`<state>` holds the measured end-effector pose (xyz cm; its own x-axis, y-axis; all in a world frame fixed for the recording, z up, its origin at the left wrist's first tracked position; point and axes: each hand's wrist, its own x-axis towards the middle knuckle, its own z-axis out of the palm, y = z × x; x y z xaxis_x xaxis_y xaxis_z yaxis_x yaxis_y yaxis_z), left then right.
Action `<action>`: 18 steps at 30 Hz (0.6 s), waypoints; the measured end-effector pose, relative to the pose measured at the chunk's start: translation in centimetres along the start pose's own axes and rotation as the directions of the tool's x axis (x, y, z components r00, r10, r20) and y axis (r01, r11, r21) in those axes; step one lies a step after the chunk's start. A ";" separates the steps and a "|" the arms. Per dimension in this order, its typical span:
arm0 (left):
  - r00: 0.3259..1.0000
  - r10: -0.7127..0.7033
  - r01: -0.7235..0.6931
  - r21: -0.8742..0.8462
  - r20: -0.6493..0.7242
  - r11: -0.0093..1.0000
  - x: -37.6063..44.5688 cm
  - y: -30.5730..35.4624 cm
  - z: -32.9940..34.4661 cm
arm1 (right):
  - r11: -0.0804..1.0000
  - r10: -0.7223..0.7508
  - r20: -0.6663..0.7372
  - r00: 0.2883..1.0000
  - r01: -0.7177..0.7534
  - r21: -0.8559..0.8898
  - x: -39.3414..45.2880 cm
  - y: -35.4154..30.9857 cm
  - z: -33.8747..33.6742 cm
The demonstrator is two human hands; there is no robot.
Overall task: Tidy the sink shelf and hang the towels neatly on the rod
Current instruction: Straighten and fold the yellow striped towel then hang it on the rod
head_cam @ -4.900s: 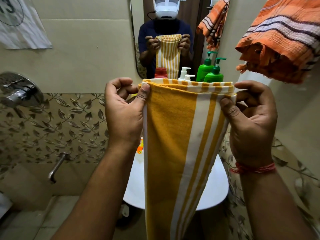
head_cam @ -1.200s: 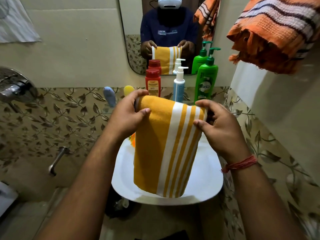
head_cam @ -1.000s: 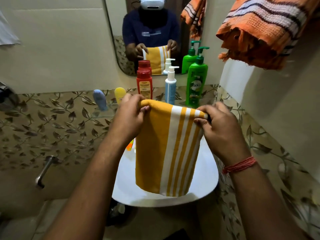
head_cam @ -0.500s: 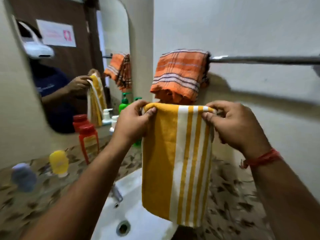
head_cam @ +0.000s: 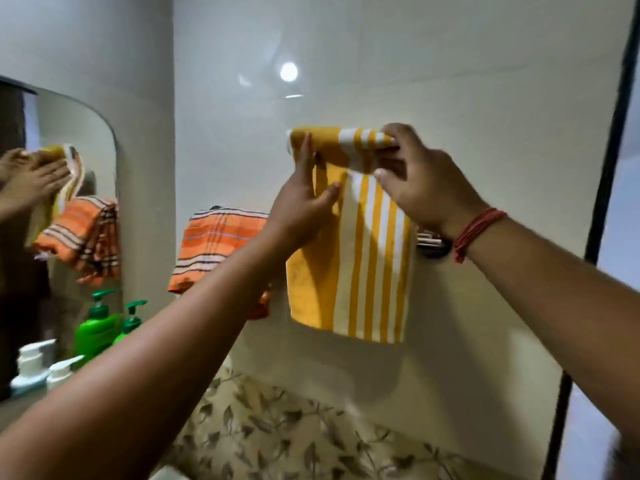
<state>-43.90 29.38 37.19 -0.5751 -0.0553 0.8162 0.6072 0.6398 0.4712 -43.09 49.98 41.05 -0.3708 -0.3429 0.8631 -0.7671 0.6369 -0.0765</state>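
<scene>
left hand, right hand, gripping yellow towel

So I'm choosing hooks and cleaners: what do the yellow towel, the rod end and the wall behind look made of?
Yellow towel: looks like soft matte woven cloth, probably cotton, since it folds and drapes. Rod end: bright mirror-like shine suggests polished or chromed metal. Wall: smooth glossy cream surface reflecting a lamp, likely glazed tile or panel.

A home bathroom is shown: glossy tiled walls with a leaf-patterned tile band, a wall mirror, pump bottles beneath it, and an orange striped towel hung on the wall.
</scene>
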 end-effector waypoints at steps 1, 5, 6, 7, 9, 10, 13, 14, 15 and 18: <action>0.997 0.027 -0.037 0.139 0.077 0.990 1.0 -0.4 1.1 | 0.991 -0.026 0.140 0.990 0.044 -0.128 0.0 0.5 0.6; 0.989 0.097 -0.142 0.510 0.114 0.849 1.1 -3.5 3.9 | 0.901 -0.145 0.376 0.915 0.279 -0.332 -0.7 3.1 2.5; 0.988 0.136 -0.152 0.516 0.069 0.843 0.8 -3.9 4.0 | 0.907 -0.164 0.376 0.912 0.289 -0.307 -0.8 3.5 2.6; 0.987 0.152 -0.152 0.519 0.044 0.841 0.5 -4.2 4.0 | 0.922 -0.147 0.386 0.910 0.268 -0.280 -0.9 3.7 2.7; 0.990 0.113 -0.139 0.557 0.081 0.819 0.5 -4.5 3.9 | 0.949 -0.072 0.448 0.891 0.200 -0.245 -0.9 4.0 3.2; 0.990 0.057 -0.124 0.587 0.131 0.800 0.9 -4.5 3.7 | 0.961 -0.033 0.498 0.867 0.164 -0.222 -0.9 4.1 3.4; 0.936 -0.173 -0.064 0.633 0.305 0.771 2.4 -3.6 3.3 | 0.997 0.053 0.660 0.749 -0.005 -0.074 -0.3 4.2 3.4; 0.899 -0.242 -0.041 0.622 0.365 0.782 3.0 -3.2 3.1 | 0.998 0.066 0.703 0.708 -0.051 -0.042 0.0 4.3 3.4; 0.855 -0.301 -0.018 0.605 0.422 0.796 3.5 -2.9 3.0 | 0.995 0.081 0.742 0.666 -0.101 -0.018 0.4 4.4 3.4; 0.732 -0.417 0.101 0.519 0.540 0.849 4.8 -2.6 3.1 | 0.954 0.110 0.833 0.542 -0.292 0.064 1.2 4.8 3.7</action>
<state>-49.91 29.79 38.82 -0.9695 0.1066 0.2205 0.1731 0.9353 0.3088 -49.10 50.07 39.89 -0.7214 -0.6911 0.0437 -0.6573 0.6635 -0.3574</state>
